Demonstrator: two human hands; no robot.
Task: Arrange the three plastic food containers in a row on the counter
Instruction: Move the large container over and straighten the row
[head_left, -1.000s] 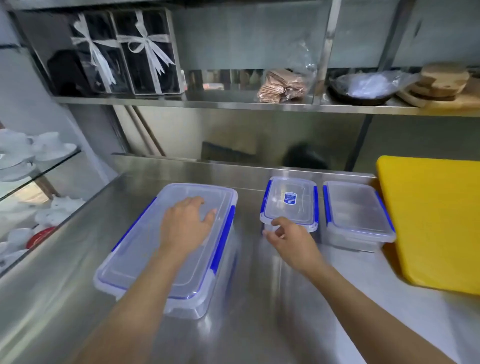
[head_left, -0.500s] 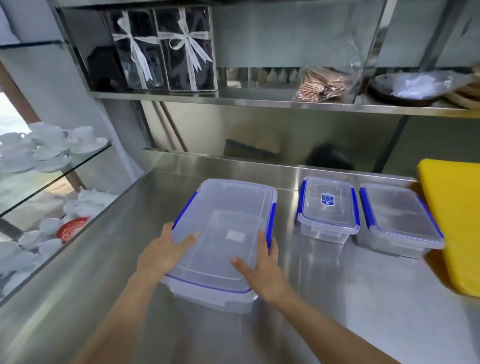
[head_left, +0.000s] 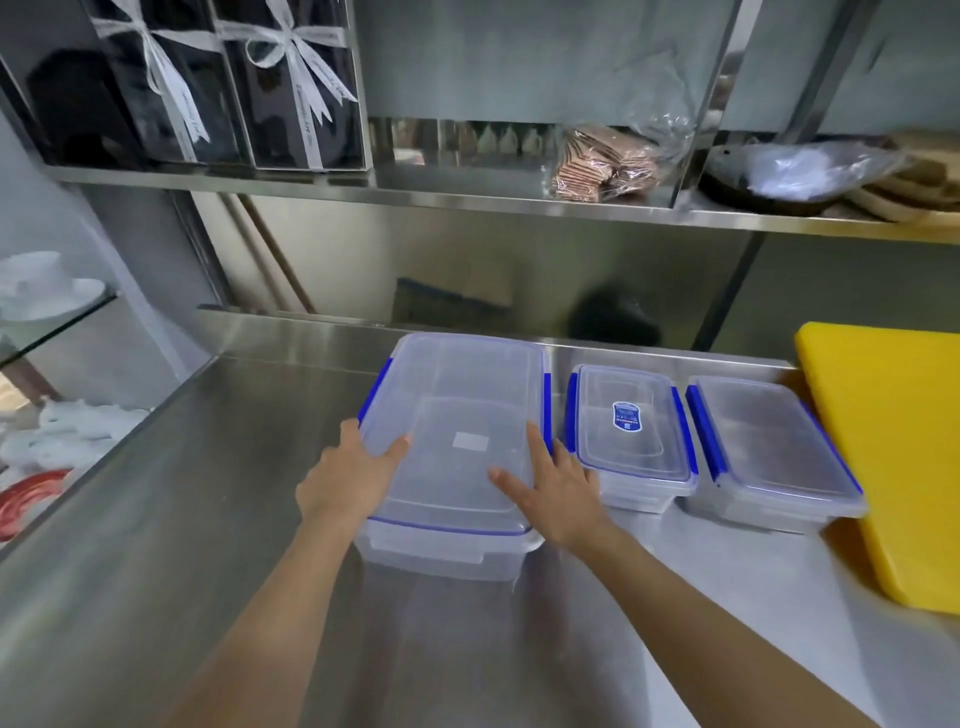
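A large clear container (head_left: 457, 415) with blue side clips stands on the steel counter (head_left: 208, 519), its far end near the back wall. My left hand (head_left: 348, 478) grips its near left corner and my right hand (head_left: 556, 488) presses its near right side. Just to its right sits a small clear container (head_left: 628, 431) with a blue sticker on its lid. A medium clear container (head_left: 769, 447) stands right of that one. All three lie side by side with lids on.
A yellow cutting board (head_left: 893, 457) lies at the counter's right edge, touching the medium container. A steel shelf (head_left: 467, 192) overhead carries black gift boxes, a bag of brown packets and a wrapped pan. White cups stand on glass shelves (head_left: 52, 312) at the left.
Both hands came to the large container's near corners and moved it right and back, until it stands close beside the small container. The other two containers stayed put.
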